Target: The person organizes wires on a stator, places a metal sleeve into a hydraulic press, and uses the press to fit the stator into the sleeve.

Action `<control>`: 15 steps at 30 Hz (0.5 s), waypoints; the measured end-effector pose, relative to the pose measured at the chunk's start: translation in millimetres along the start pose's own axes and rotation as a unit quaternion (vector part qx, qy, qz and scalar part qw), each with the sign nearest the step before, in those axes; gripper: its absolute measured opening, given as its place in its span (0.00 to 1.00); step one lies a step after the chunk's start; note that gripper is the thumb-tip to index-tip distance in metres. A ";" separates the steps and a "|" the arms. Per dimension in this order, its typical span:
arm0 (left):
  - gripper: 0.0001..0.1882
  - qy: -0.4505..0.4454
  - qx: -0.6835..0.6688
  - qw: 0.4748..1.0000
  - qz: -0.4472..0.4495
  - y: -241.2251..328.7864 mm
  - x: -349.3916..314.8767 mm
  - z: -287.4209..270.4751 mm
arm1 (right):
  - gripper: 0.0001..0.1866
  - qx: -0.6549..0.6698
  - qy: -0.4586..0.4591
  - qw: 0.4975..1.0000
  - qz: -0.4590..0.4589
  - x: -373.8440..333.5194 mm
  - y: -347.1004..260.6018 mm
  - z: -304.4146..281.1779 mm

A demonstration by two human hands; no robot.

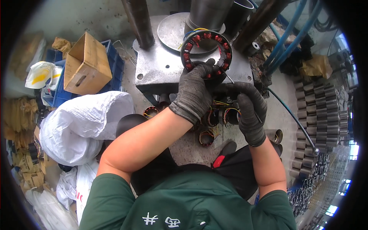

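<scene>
My left hand [193, 90], in a dark grey knit glove, grips the lower rim of a ring-shaped motor stator [227, 50]. The stator is tilted up above the front of a metal press bed, with red-brown copper windings around its inside and yellow and blue lead wires at its top. In my right hand [251, 111], gloved alike, is a thin metal rod [229, 78]. Its far end meets the stator's lower right rim; the fingers hide much of its length. Whether the rod's tip touches a winding is too small to tell.
The press bed [155, 73] has thick columns and a round plate. Several wired stators [206, 138] lie below it. At left are a cardboard box [86, 65] in a blue crate [118, 71] and a white sack [84, 126]. Stacked metal cylinders [326, 115] and a cable [291, 115] are at right.
</scene>
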State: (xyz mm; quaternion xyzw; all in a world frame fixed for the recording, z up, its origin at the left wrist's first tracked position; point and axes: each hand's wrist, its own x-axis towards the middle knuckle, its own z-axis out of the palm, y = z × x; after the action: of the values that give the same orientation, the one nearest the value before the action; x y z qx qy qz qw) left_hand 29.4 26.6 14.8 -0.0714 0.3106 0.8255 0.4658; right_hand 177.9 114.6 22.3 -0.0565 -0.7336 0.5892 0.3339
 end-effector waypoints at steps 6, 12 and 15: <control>0.20 -0.040 0.000 0.999 0.004 3.0 1.8 -4.3 | 0.16 0.117 -0.001 0.992 0.035 -1.0 -5.1 2.4; 0.16 -0.035 -0.063 0.997 0.020 4.5 -0.2 -0.9 | 0.19 0.204 0.033 0.973 0.100 -3.1 3.2 -7.2; 0.17 -0.041 -0.053 0.998 0.014 4.5 0.2 -2.5 | 0.19 0.217 0.023 0.973 0.077 -2.2 4.3 -6.3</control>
State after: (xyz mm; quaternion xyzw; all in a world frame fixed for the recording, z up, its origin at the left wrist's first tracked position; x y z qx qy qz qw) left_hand 25.3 23.7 14.7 -0.0580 0.2483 0.8493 0.4622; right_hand 181.8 120.1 18.0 -0.0524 -0.5736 0.7573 0.3080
